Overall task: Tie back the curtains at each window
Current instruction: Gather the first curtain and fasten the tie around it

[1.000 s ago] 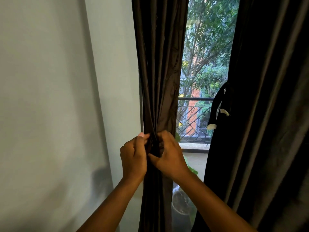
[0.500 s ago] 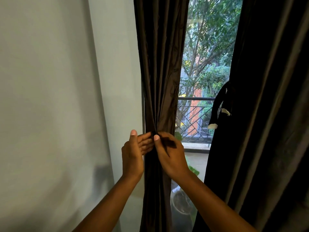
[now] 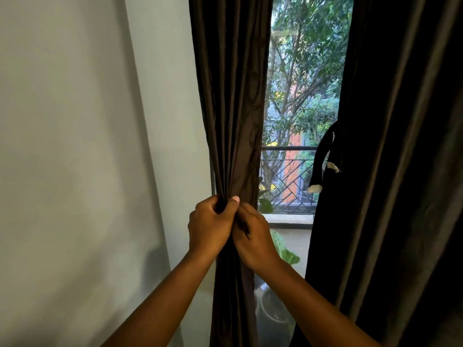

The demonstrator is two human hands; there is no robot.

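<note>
At frame centre | left curtain (image 3: 233,101) hangs vertically, gathered | left hand (image 3: 209,225) clenches its folds | right hand (image 3: 254,237) pinches them | writing unreadable

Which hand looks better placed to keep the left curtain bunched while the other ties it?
Probably the left hand: its fingers curl round the gathered left curtain, while the right hand only pinches beside it.

Support here is the balcony floor (image 3: 297,236) beyond the glass, pale grey, seen between the two dark curtains. On it, near and low: a round pale plant pot (image 3: 271,308), blurred, with large green leaves (image 3: 284,249) above it. At the floor's far edge, a raised grey concrete kerb (image 3: 288,218) carrying the dark metal lattice railing (image 3: 285,181).
</note>
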